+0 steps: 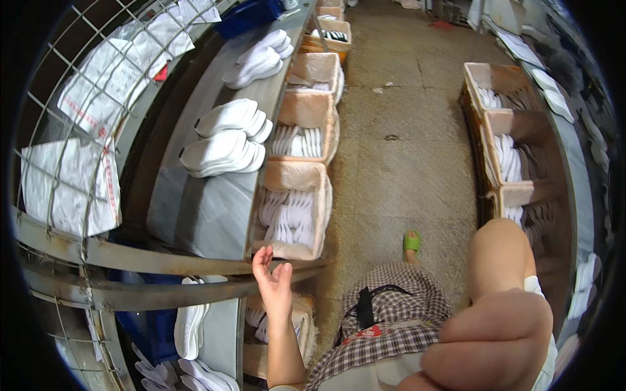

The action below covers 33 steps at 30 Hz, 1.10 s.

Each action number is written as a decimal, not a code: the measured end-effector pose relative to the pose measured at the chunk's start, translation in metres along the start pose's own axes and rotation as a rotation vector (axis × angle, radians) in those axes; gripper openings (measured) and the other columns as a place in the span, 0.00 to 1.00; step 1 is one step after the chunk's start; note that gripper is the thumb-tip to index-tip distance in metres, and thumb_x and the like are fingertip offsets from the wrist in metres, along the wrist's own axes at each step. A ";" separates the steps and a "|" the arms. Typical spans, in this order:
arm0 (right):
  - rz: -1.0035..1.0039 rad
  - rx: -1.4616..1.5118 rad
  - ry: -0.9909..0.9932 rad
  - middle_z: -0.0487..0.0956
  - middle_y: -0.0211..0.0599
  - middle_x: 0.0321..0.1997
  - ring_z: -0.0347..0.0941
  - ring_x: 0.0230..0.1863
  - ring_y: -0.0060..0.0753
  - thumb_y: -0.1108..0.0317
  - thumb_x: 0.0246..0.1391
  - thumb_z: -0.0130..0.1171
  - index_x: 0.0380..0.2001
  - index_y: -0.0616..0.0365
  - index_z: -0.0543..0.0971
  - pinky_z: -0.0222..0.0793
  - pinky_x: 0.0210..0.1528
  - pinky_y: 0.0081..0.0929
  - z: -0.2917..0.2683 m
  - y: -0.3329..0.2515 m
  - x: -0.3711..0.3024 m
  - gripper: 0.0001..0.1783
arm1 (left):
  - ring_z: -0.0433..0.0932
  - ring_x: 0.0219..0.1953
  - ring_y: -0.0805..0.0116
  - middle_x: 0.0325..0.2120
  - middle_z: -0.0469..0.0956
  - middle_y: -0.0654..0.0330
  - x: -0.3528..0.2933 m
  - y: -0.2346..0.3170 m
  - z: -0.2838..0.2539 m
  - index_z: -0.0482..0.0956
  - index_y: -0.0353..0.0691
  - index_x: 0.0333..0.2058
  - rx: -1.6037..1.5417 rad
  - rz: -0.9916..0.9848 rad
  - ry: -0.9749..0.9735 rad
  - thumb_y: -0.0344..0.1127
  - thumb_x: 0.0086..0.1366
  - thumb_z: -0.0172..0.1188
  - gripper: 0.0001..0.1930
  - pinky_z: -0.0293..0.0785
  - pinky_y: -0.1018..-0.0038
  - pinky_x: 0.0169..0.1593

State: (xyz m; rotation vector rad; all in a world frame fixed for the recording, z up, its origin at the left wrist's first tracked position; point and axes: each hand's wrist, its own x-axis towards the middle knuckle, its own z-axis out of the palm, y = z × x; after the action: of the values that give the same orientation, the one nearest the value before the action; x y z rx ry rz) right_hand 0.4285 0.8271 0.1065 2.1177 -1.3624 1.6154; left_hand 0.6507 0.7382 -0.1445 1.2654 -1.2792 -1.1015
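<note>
My left hand [274, 287] is raised palm up near the end of a curved metal bar [176, 260]. Its fingers are loosely bent and apart from the thumb, with nothing in them. My right hand [489, 342] looms very large at the lower right, close to the view. Its fingers press together, and whatever they may hold is hidden. Beyond the left hand stands a pink-lined bin [324, 215] of white shoe soles [290, 215]. On the grey bench [222, 225] at the left lie stacks of white soles [225, 153].
More lined bins [332, 124] line the left bench, and others [489, 117] stand along the right. A concrete aisle [404, 130] runs between them. Wire mesh [85, 176] with white sheets rises at far left. A blue tray [248, 18] sits at the bench's far end.
</note>
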 end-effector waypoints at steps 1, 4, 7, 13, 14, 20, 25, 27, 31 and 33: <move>-0.079 0.070 0.017 0.68 0.25 0.20 0.62 0.18 0.28 0.64 0.38 0.61 0.17 0.48 0.63 0.53 0.17 0.25 0.008 -0.004 -0.004 0.14 | 0.59 0.60 0.65 0.57 0.61 0.56 -0.010 -0.004 -0.009 0.56 0.41 0.60 -0.021 0.011 -0.011 0.27 0.59 0.58 0.31 0.59 0.69 0.58; -0.357 0.340 0.032 0.68 0.24 0.20 0.63 0.18 0.27 0.63 0.40 0.60 0.18 0.47 0.65 0.54 0.15 0.25 0.027 -0.016 -0.013 0.12 | 0.61 0.58 0.62 0.56 0.63 0.52 -0.040 -0.020 -0.035 0.57 0.39 0.59 -0.130 -0.030 -0.027 0.25 0.59 0.57 0.30 0.56 0.67 0.61; -0.523 0.532 0.016 0.68 0.24 0.20 0.64 0.17 0.27 0.62 0.41 0.58 0.20 0.46 0.67 0.54 0.14 0.25 0.036 -0.033 -0.021 0.09 | 0.63 0.57 0.59 0.55 0.64 0.51 -0.059 -0.043 -0.060 0.57 0.38 0.60 -0.119 0.059 -0.063 0.24 0.59 0.56 0.30 0.55 0.64 0.62; -0.736 0.751 -0.020 0.69 0.22 0.20 0.67 0.17 0.26 0.60 0.43 0.56 0.22 0.45 0.71 0.55 0.12 0.24 0.011 -0.079 -0.042 0.05 | 0.62 0.56 0.62 0.56 0.62 0.52 -0.115 -0.047 -0.087 0.52 0.42 0.62 -0.184 -0.053 -0.041 0.28 0.61 0.57 0.32 0.62 0.69 0.56; -0.763 0.774 -0.012 0.69 0.22 0.20 0.67 0.16 0.26 0.60 0.44 0.55 0.23 0.45 0.72 0.55 0.11 0.24 0.004 -0.087 -0.048 0.05 | 0.63 0.56 0.62 0.56 0.63 0.53 -0.130 -0.041 -0.087 0.53 0.42 0.61 -0.196 -0.063 -0.020 0.28 0.61 0.57 0.32 0.63 0.70 0.55; -0.803 0.825 -0.068 0.69 0.21 0.20 0.69 0.16 0.25 0.59 0.46 0.53 0.25 0.43 0.74 0.55 0.09 0.23 -0.052 -0.124 -0.095 0.04 | 0.64 0.55 0.61 0.55 0.63 0.52 -0.211 -0.042 -0.085 0.54 0.42 0.61 -0.155 -0.092 -0.070 0.28 0.59 0.58 0.33 0.61 0.69 0.57; -0.802 0.841 -0.044 0.68 0.21 0.19 0.68 0.15 0.24 0.60 0.45 0.54 0.22 0.44 0.73 0.54 0.09 0.24 -0.087 -0.152 -0.133 0.04 | 0.65 0.56 0.61 0.54 0.64 0.50 -0.279 -0.091 -0.108 0.51 0.42 0.62 0.007 0.072 -0.208 0.28 0.57 0.60 0.36 0.60 0.66 0.59; -0.806 0.855 -0.036 0.68 0.21 0.19 0.67 0.15 0.24 0.60 0.44 0.54 0.21 0.44 0.73 0.54 0.09 0.24 -0.096 -0.167 -0.145 0.05 | 0.64 0.56 0.61 0.54 0.64 0.50 -0.312 -0.096 -0.118 0.51 0.43 0.62 0.056 0.035 -0.207 0.27 0.57 0.60 0.37 0.60 0.66 0.59; -0.825 0.895 -0.041 0.67 0.20 0.18 0.67 0.14 0.24 0.61 0.43 0.55 0.18 0.45 0.71 0.53 0.09 0.24 -0.107 -0.200 -0.156 0.06 | 0.64 0.55 0.62 0.54 0.64 0.53 -0.364 -0.068 -0.126 0.50 0.44 0.63 0.058 -0.062 -0.150 0.27 0.56 0.59 0.38 0.62 0.69 0.55; -0.832 0.917 -0.039 0.67 0.20 0.18 0.66 0.14 0.24 0.61 0.43 0.55 0.17 0.45 0.71 0.53 0.09 0.24 -0.107 -0.218 -0.160 0.07 | 0.64 0.54 0.64 0.54 0.64 0.54 -0.385 -0.044 -0.131 0.51 0.45 0.63 0.048 -0.095 -0.109 0.25 0.56 0.58 0.37 0.62 0.69 0.54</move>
State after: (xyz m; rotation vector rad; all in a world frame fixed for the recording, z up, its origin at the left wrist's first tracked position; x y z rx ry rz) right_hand 0.5103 1.1061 0.1011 2.5608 0.4375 1.9077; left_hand 0.7740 1.1257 -0.1934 1.3285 -1.3448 -1.2285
